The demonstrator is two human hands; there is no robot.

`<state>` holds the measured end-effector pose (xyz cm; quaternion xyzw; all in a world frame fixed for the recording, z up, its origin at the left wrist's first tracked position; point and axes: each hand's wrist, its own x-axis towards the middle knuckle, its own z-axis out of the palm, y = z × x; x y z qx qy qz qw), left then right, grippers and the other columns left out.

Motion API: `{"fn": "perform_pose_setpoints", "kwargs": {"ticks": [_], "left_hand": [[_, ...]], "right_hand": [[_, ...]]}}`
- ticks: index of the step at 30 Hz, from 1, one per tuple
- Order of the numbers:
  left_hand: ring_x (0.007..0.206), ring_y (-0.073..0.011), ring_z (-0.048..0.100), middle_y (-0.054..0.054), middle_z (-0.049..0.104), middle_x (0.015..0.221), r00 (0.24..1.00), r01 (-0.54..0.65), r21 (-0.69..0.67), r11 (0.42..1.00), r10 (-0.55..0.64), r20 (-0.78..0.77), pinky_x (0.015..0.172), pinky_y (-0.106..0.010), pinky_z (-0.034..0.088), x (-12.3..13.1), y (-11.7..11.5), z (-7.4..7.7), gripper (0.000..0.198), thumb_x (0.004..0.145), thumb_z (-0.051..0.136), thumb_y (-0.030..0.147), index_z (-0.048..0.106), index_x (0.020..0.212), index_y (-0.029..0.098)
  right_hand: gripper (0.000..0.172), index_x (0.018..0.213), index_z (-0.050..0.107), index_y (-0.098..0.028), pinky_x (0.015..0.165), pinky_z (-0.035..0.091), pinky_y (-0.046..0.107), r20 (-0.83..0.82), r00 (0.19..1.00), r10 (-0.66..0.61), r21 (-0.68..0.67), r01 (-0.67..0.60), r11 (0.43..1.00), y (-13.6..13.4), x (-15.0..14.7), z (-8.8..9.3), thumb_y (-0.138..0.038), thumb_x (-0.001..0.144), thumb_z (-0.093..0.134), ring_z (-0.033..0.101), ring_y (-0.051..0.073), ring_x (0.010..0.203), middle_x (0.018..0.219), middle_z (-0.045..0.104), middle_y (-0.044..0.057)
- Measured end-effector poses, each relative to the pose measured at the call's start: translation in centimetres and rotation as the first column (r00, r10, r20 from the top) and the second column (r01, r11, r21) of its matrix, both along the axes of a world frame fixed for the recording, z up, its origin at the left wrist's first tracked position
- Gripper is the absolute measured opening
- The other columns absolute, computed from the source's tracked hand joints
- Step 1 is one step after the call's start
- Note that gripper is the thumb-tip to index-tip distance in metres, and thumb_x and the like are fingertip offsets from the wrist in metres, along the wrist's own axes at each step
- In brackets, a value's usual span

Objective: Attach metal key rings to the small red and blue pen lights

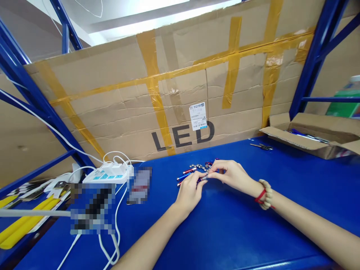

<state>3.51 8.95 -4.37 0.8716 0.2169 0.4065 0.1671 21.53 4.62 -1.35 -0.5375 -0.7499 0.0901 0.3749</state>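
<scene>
My left hand [189, 190] and my right hand [231, 173] meet over the blue table [225, 225], fingertips pinched together on a small pen-shaped metal item [204, 177]. Just beyond the fingers lie several small red and blue pen-like lights [184, 174] and a cluster of small round silver button cells [197, 166]. A bead bracelet with a red cord [264, 195] sits on my right wrist. What exactly is between the fingertips is too small to make out.
A white power strip [108, 174] with white cables stands at the left. A big taped cardboard sheet marked LED [182, 137] backs the table. An open cardboard box [312, 137] sits at the right, with a small dark tool [261, 146] beside it. Blue rack posts [315, 63] frame the table.
</scene>
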Motion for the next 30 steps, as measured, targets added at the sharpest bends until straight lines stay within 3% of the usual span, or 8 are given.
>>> {"fn": "perform_pose_setpoints", "kwargs": {"ticks": [3, 11, 18, 21, 26, 30], "left_hand": [[0.087, -0.0134, 0.058, -0.002, 0.062, 0.093, 1.0, -0.005, -0.019, 1.0, 0.005, -0.009, 0.077, -0.024, 0.047, 0.0, -0.2, 0.3, 0.009, 0.085, 0.048, 0.017, 0.052, 0.093, 0.018], [0.097, -0.0148, 0.056, -0.003, 0.06, 0.107, 0.997, 0.027, -0.008, 1.0, -0.027, -0.066, 0.088, -0.029, 0.044, 0.1, 0.0, 0.2, 0.021, 0.088, 0.042, 0.021, 0.053, 0.106, 0.02], [0.093, -0.0146, 0.058, -0.002, 0.061, 0.103, 0.985, 0.002, -0.069, 0.998, -0.014, -0.17, 0.082, -0.028, 0.046, 0.1, -0.7, 1.0, 0.023, 0.09, 0.036, 0.019, 0.053, 0.106, 0.021], [0.094, -0.0148, 0.057, -0.002, 0.06, 0.105, 0.987, -0.024, -0.07, 0.997, 0.013, -0.16, 0.082, -0.028, 0.045, 0.2, -0.7, 1.0, 0.022, 0.09, 0.036, 0.02, 0.052, 0.105, 0.021], [0.086, -0.0146, 0.059, -0.002, 0.06, 0.1, 0.983, -0.066, -0.106, 0.992, 0.046, -0.175, 0.078, -0.028, 0.046, 0.1, -0.4, 0.8, 0.021, 0.091, 0.034, 0.022, 0.047, 0.107, 0.022], [0.085, -0.0145, 0.059, -0.002, 0.06, 0.098, 0.982, -0.058, -0.101, 0.993, 0.039, -0.187, 0.078, -0.028, 0.046, 0.1, -0.3, 0.8, 0.021, 0.091, 0.033, 0.023, 0.046, 0.108, 0.021]], "right_hand": [[0.029, 0.074, 0.067, -0.021, 0.063, 0.037, 0.023, 0.0, 1.0, -0.001, 0.011, 0.001, 1.0, 0.1, 0.0, -0.1, -0.047, 0.081, 0.055, 0.053, 0.012, 0.067, 0.08, 0.062, 0.001], [0.038, 0.071, 0.067, -0.016, 0.048, 0.033, 0.021, -0.128, 0.992, -0.002, -0.145, -0.017, 0.989, 0.8, 0.4, -0.5, -0.054, 0.071, 0.06, 0.048, 0.01, 0.051, 0.064, 0.06, 0.001], [0.043, 0.072, 0.063, -0.015, 0.044, 0.033, 0.02, -0.167, 0.986, 0.012, -0.191, -0.044, 0.981, 0.9, -0.3, -1.2, -0.057, 0.072, 0.056, 0.048, 0.009, 0.044, 0.052, 0.054, 0.0], [0.043, 0.074, 0.061, -0.014, 0.044, 0.035, 0.019, -0.187, 0.982, 0.022, -0.213, -0.062, 0.975, 0.9, -0.5, -1.3, -0.056, 0.075, 0.054, 0.049, 0.008, 0.045, 0.058, 0.056, 0.0], [0.04, 0.084, 0.055, -0.014, 0.043, 0.038, 0.019, -0.271, 0.953, 0.136, -0.218, -0.198, 0.956, 0.9, -0.5, -1.0, -0.053, 0.081, 0.047, 0.049, 0.006, 0.044, 0.08, 0.058, 0.003], [0.038, 0.085, 0.052, -0.014, 0.043, 0.038, 0.019, -0.265, 0.951, 0.162, -0.216, -0.222, 0.951, 1.1, -0.4, -1.0, -0.051, 0.083, 0.045, 0.05, 0.007, 0.044, 0.078, 0.057, 0.003]]}}
